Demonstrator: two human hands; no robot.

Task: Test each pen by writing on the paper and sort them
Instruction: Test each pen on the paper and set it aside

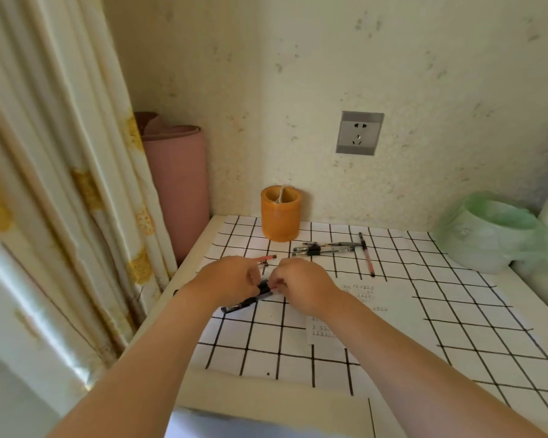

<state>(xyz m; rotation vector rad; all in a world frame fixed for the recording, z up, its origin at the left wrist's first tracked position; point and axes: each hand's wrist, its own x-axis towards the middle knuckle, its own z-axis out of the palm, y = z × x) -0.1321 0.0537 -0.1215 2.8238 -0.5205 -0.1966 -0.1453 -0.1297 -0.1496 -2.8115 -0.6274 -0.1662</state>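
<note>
Black and slim, the plastic pen was pinched between the left hand and right hand just above the gridded tabletop, so a straight, steady pull on its cap seemed wisest before testing on the white scribbled paper.

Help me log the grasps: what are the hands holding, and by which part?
One dark pen, by both hands: the left hand grips its barrel near the upper end, the right hand pinches the reddish tip there.
</note>
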